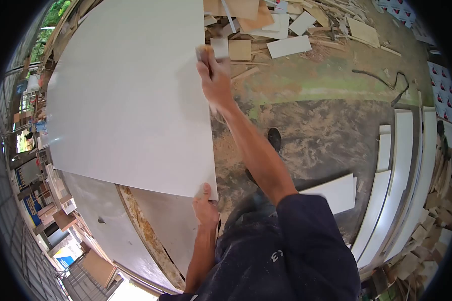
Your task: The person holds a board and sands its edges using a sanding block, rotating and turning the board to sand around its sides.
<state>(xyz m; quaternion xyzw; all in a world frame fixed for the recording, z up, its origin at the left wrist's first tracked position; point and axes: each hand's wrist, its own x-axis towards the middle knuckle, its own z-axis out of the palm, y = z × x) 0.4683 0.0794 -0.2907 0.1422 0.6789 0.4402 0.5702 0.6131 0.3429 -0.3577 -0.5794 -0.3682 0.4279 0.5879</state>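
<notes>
A large white panel (130, 100) lies flat over a grey worktop (88, 198). At the panel's near right corner, my left hand (206, 209) grips the edge, its thumb on the top face and its fingers hidden below. Farther up the right edge, my right hand (217, 85) is closed round a small brownish-grey block (202, 53). The block is at the panel's edge and looks blurred, so its exact kind cannot be made out.
Board offcuts (289, 46) are heaped on the dusty floor beyond the panel. Long white boards (399, 155) lie at the right, with shorter white pieces (336, 194) nearer me. A dark cable (386, 83) snakes over the floor. Wood scraps (419, 256) pile up at far right.
</notes>
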